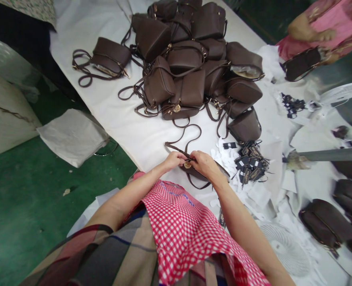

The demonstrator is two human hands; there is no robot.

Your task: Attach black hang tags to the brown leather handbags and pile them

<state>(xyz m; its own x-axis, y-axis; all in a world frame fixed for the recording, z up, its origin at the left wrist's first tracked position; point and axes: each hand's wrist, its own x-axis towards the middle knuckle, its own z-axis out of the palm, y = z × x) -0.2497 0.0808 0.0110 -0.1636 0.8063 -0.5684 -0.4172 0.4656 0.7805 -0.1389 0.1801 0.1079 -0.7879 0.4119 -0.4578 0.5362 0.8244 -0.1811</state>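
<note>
A small dark brown handbag (197,175) lies at the table's near edge, partly under my right hand. Its thin strap (200,131) loops away from me across the white cloth. My left hand (175,160) is closed, pinching the strap near its end. From the other side my right hand (205,163) is closed on the strap too, fingertips close to the left ones. Between them hangs a round gold charm (187,164). Exactly what the fingertips grip is too small to make out. Black tags with cords (250,163) lie in a heap right of the bag.
A pile of brown handbags (187,59) covers the far part of the white table (113,107). White paper scraps, a fan (283,248) and more bags (321,222) are at right. A grey pole (327,155) juts in. Another person (321,31) handles a bag at far right.
</note>
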